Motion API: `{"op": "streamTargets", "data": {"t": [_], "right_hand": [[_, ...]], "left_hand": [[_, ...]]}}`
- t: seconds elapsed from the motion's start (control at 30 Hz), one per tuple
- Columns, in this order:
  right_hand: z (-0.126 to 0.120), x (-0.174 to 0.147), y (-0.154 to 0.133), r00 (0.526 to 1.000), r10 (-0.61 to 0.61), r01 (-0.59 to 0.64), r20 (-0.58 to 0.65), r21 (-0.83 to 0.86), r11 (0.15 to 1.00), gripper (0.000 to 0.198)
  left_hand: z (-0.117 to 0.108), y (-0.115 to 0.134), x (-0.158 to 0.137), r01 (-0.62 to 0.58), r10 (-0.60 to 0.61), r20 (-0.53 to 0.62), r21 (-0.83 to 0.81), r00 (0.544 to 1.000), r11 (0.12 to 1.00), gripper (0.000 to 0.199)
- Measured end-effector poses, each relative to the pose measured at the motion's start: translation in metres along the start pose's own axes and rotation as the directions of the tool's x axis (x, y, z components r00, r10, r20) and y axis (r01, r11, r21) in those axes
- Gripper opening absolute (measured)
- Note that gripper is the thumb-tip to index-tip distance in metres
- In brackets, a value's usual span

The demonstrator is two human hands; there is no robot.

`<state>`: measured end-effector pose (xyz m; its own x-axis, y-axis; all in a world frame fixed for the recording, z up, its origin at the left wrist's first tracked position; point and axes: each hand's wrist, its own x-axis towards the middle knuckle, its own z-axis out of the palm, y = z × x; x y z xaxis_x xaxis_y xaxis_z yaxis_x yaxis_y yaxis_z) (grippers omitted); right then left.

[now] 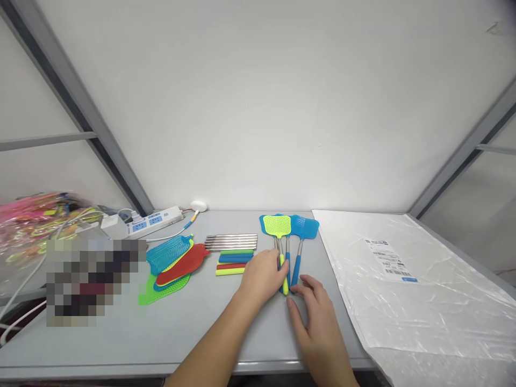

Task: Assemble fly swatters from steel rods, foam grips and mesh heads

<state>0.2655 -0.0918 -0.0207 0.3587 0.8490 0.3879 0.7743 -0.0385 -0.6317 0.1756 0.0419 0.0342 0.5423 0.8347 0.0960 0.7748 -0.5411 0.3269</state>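
Note:
Assembled fly swatters lie together on the grey table, handles toward me. My left hand (pixel 263 277) is closed on the handle of the yellow-green fly swatter (pixel 277 226), whose head rests over a blue one. My right hand (pixel 318 320) is open, thumb and fingers apart, close to the lower ends of the handles. Its fingertips are beside the blue fly swatter (pixel 305 228); whether they touch it I cannot tell. Left of my left hand are several loose handle sleeves (pixel 231 271) in green, blue, red and yellow. Just above them is a row of metal rods (pixel 231 242).
Loose swatter heads, including a red one (pixel 182 265) and a blue one (pixel 168 254), overlap on the left. Behind them is a power strip (pixel 155 220) with cables. A white plastic mailer (pixel 363 290) with a label covers the right side. Bagged colourful items (pixel 36 220) sit far left.

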Motion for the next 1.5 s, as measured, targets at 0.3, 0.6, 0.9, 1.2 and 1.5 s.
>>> {"op": "streamTargets", "data": {"t": [0.3, 0.6, 0.9, 1.2, 1.5], "right_hand": [[0.008, 0.001, 0.012, 0.999, -0.035, 0.034, -0.006, -0.08, 0.996, 0.022], [0.021, -0.001, 0.016, 0.995, -0.007, 0.002, -0.095, -0.052, 0.999, 0.028], [0.026, -0.001, 0.023, 0.996, 0.002, -0.012, -0.094, -0.103, 0.995, 0.032], [0.033, -0.001, 0.032, 0.987, -0.058, 0.033, -0.15, -0.16, 0.987, 0.031], [0.032, 0.012, 0.031, 0.991, -0.012, -0.008, -0.133, -0.149, 0.989, 0.03]], "left_hand": [[-0.001, 0.006, 0.01, -0.004, 0.002, 0.033, 0.064, 0.999, 0.998, 0.021], [-0.003, 0.006, 0.017, -0.022, 0.011, 0.096, 0.114, 0.995, 0.993, 0.021], [0.006, -0.001, 0.016, 0.025, -0.026, 0.027, 0.055, 0.999, 0.998, 0.016], [0.011, -0.002, 0.017, 0.062, -0.058, 0.055, -0.076, 0.997, 0.995, 0.011], [0.011, -0.002, 0.017, 0.067, -0.056, 0.107, -0.106, 0.993, 0.992, 0.009]]}}
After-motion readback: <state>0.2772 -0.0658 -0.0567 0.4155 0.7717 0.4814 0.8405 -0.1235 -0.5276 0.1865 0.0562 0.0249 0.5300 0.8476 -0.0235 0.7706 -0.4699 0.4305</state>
